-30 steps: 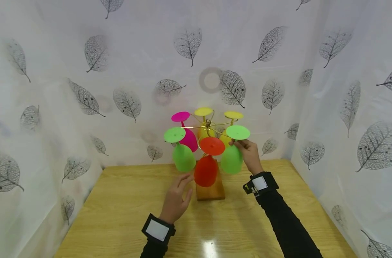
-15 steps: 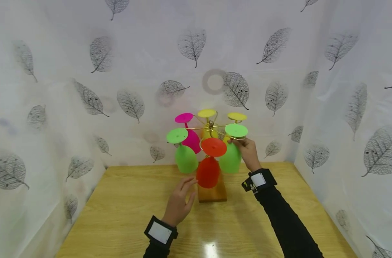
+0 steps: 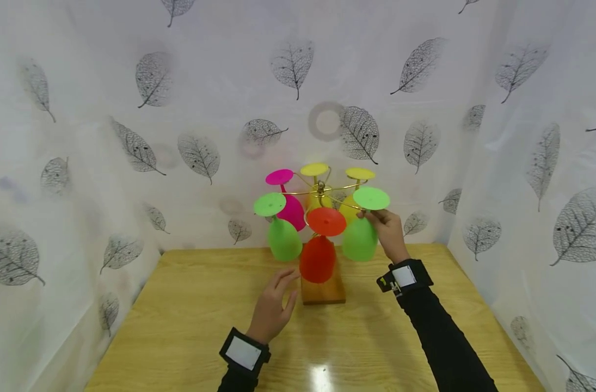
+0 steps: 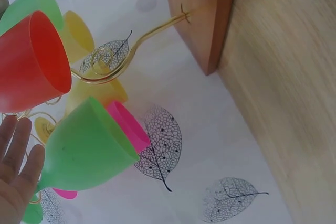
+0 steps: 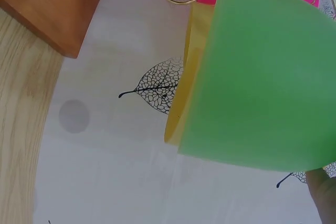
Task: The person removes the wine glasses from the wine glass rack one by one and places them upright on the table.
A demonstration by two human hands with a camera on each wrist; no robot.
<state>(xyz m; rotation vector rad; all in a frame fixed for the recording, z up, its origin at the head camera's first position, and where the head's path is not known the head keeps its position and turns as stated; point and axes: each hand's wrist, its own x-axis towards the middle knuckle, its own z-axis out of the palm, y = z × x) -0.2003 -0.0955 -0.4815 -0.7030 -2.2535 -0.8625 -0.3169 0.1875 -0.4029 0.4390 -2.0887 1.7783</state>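
In wrist views, your left hand (image 4: 14,179) and right hand (image 5: 324,193) were cut off by edge; rear yellow goblet (image 3: 315,202) was partly hidden behind red goblet (image 3: 318,260).

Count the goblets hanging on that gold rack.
6: magenta goblet, back left; yellow goblets, back centre and back right; green goblets, front left and front right; red goblet, front centre. None appears hidden.

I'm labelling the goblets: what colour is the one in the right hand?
The goblet is green, best seen in the head view.
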